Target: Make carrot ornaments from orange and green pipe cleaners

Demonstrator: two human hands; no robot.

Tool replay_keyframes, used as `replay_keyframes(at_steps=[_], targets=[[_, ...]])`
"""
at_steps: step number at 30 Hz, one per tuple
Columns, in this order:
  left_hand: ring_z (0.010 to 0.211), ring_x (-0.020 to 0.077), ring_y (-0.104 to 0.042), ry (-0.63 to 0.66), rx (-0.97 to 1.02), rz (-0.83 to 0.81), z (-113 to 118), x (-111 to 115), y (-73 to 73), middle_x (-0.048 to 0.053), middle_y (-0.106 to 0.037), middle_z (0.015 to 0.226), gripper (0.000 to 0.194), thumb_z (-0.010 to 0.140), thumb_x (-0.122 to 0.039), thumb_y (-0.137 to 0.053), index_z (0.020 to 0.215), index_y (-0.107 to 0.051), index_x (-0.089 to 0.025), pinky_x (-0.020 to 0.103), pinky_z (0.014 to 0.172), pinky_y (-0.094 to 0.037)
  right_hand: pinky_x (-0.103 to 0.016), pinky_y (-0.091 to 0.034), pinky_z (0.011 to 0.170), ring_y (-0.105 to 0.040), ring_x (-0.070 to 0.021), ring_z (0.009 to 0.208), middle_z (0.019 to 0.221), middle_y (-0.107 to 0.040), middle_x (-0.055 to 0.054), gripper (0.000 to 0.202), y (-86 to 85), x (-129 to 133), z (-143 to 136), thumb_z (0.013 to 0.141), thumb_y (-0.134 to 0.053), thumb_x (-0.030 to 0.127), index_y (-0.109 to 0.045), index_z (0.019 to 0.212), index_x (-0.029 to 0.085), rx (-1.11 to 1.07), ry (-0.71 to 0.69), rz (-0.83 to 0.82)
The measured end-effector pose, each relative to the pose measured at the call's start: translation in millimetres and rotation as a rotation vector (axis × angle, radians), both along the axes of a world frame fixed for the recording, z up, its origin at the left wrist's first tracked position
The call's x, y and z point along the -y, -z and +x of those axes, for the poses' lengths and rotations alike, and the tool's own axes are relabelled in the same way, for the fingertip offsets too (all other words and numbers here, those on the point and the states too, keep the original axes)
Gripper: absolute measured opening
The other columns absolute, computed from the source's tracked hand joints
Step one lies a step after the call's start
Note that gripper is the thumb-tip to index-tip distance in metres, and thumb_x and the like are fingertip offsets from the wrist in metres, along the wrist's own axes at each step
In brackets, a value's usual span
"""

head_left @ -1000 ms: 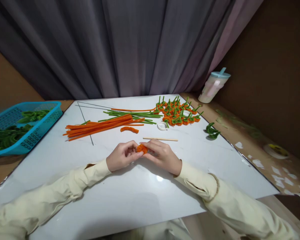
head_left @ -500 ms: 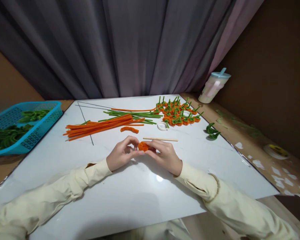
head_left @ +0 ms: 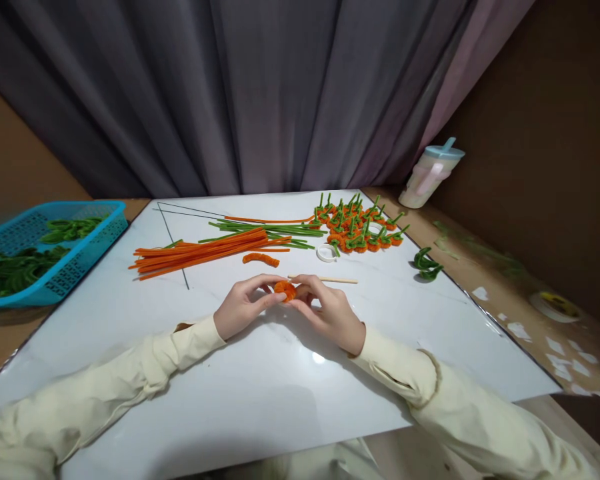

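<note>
A small round orange fuzzy piece (head_left: 285,290) is pinched between my two hands over the white tabletop (head_left: 260,387). My left hand (head_left: 243,305) grips its left side, with the thumb on its front. On its right side are the thumb and fingers of my right hand (head_left: 330,310). Just beyond my hands lie a short orange coil (head_left: 261,259) and a thin wooden stick (head_left: 337,280), whose left end is close to my right fingers. A bundle of orange stems (head_left: 200,253) lies farther left, in front of green stems (head_left: 260,229).
Orange pieces with green tops (head_left: 360,227) cluster at the back right near a white ring (head_left: 327,253). Green curled leaves (head_left: 427,265) lie right. A blue basket (head_left: 80,267) of leaves stands left, a lidded cup (head_left: 427,177) at the back right. Paper scraps lie at the right edge.
The orange piece has turned slightly between my fingers. My left thumb now lies over its front, and my right fingers are more bent.
</note>
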State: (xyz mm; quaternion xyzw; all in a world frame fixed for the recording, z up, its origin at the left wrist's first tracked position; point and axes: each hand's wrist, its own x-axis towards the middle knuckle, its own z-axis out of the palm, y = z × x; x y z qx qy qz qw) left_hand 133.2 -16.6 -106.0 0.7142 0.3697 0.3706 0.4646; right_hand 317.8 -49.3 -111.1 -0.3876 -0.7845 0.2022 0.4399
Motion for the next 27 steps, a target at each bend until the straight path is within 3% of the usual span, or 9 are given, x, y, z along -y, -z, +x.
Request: replay_keyframes(at_steps=[4,8,18,27], targets=[[0.087,0.0169,-0.058,0.014,0.087,-0.093,0.0,-2.5,3.5,0.005,-0.065,0.094,0.026,0.076,-0.034,-0.063,0.095,-0.062,-0.016,0.027,0.079,-0.046,-0.021,-0.046,0.056,-0.053,-0.01,0.058,0.073,-0.061,-0.002,0.015,-1.7,1.0,-0.3,0.087,-0.05,0.023,-0.053,0.1,0.018,0.03,0.003,0.107],[0.092,0.0198,-0.058,0.066,0.078,-0.147,-0.5,-3.3,2.8,0.007,-0.064,0.099,0.032,0.073,-0.034,-0.066,0.099,-0.062,-0.016,0.03,0.082,-0.046,-0.023,-0.048,0.061,-0.057,-0.0117,0.066,0.084,-0.064,-0.005,0.014,-3.0,3.0,-1.3,0.088,-0.046,0.02,-0.055,0.099,0.018,0.037,-0.057,0.108],[0.083,0.0179,-0.058,0.069,0.052,-0.056,-1.1,-3.8,-1.9,0.006,-0.064,0.088,0.022,0.074,-0.032,-0.065,0.089,-0.067,-0.015,0.028,0.076,-0.046,-0.023,-0.05,0.06,-0.061,-0.0116,0.064,0.077,-0.067,-0.002,0.01,-6.3,4.3,-3.0,0.084,-0.053,0.018,-0.06,0.092,0.018,-0.067,-0.021,-0.003],[0.084,0.0193,-0.059,0.121,0.087,-0.004,-3.7,-4.3,7.6,0.008,-0.063,0.089,0.021,0.075,-0.029,-0.066,0.091,-0.067,-0.016,0.031,0.077,-0.046,-0.024,-0.051,0.062,-0.063,-0.0134,0.068,0.073,-0.068,-0.005,0.017,-3.8,1.5,-2.9,0.082,-0.05,0.011,-0.062,0.072,0.017,-0.128,-0.071,-0.009]])
